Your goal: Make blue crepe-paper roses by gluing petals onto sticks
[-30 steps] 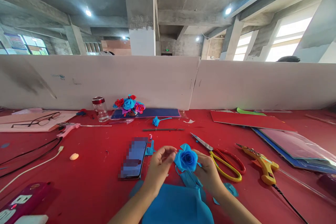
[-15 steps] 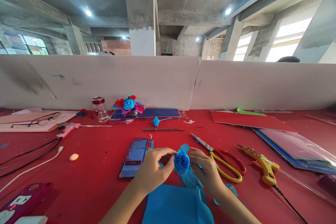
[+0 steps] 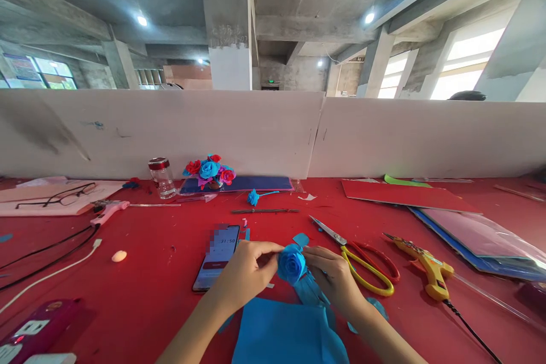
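A blue handmade rose (image 3: 292, 264) with layered petals is between my two hands, its open face turned up toward me. My left hand (image 3: 251, 264) pinches its left edge between thumb and fingers. On the other side, the closed fingers of my right hand (image 3: 333, 270) grip the rose's right edge. One loose blue petal (image 3: 301, 239) shows just behind the flower. Blue scraps (image 3: 311, 290) lie under my right hand, and a blue sheet (image 3: 285, 330) is spread in front of me. The underside of the rose is hidden.
Scissors (image 3: 369, 270) and a yellow glue gun (image 3: 430, 267) lie to the right. A phone (image 3: 213, 273) is beside my left hand. Farther back stand a glass jar (image 3: 162, 179) and a flower arrangement (image 3: 210, 170). A pink glue gun (image 3: 110, 213) and power strip (image 3: 38, 327) are left.
The rose has shifted slightly left and tilted between my fingers. My left hand has moved a little left with it; the right hand is almost unmoved.
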The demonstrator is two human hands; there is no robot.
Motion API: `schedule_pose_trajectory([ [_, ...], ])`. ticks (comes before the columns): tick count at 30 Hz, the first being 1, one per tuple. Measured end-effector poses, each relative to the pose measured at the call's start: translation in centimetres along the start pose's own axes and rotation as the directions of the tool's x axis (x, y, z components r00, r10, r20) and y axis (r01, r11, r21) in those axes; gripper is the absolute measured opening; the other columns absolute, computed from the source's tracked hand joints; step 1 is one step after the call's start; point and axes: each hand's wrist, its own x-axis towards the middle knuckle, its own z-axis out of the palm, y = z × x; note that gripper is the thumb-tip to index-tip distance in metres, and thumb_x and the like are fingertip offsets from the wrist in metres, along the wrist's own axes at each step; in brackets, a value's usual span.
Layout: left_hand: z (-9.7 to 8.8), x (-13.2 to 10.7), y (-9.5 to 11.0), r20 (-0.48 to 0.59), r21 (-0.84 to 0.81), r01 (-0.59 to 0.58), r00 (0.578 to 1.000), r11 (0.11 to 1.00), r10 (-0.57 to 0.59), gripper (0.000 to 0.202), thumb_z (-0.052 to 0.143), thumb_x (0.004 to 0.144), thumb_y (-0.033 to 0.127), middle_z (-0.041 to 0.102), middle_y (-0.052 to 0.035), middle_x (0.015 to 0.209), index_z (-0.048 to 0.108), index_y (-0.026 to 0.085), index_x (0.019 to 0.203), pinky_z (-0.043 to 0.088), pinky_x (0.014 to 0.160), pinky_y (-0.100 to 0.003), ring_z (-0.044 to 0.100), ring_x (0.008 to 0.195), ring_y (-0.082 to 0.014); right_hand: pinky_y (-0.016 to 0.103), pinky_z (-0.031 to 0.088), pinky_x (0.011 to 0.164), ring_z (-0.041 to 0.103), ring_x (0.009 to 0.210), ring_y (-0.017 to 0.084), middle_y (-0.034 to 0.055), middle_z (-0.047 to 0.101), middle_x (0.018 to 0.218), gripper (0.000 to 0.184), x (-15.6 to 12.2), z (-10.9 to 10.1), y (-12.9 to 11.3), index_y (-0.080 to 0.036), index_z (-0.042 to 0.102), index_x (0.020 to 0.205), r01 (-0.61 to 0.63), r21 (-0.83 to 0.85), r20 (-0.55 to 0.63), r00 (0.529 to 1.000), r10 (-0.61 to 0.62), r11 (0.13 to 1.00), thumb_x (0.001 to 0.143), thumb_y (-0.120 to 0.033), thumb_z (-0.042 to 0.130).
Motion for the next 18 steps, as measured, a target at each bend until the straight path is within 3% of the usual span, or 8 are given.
schedule_pose_trajectory([
  [9,-0.1,-0.2,0.5,0.077,0.065,0.004,0.997,0.998,-0.009,0.025,0.052,0.076,0.029,0.068,-0.0028,0.068,0.072,0.019,0.087,0.046,0.053,-0.022,0.058,0.060,-0.0166,0.027,0.050,0.063,0.062,0.072,0.018,0.0098,0.066,0.081,0.029,-0.1,0.0,0.1,-0.017,0.066,0.089,-0.008,0.018,0.032,0.999,0.007,1.000,0.089,-0.017,0.037],
  [13,-0.1,-0.1,0.0,0.054,0.104,-0.022,0.998,0.994,0.016,0.028,0.048,0.079,0.028,0.068,-0.0031,0.067,0.072,0.019,0.091,0.044,0.053,-0.022,0.057,0.059,-0.0160,0.028,0.050,0.064,0.061,0.073,0.018,0.0091,0.066,0.083,0.029,-0.1,0.0,0.1,-0.019,0.066,0.092,-0.010,0.017,0.051,0.999,0.009,1.000,0.090,-0.018,0.037],
  [18,0.0,0.1,-0.9,0.020,0.010,0.037,0.999,0.999,-0.037,0.028,0.050,0.078,0.028,0.069,-0.0046,0.072,0.071,0.021,0.095,0.048,0.058,-0.026,0.062,0.065,-0.0194,0.028,0.050,0.065,0.061,0.074,0.018,0.0089,0.066,0.083,0.030,-0.1,0.1,0.3,-0.020,0.066,0.093,0.002,0.017,0.054,0.999,-0.003,1.000,0.090,-0.018,0.036],
])
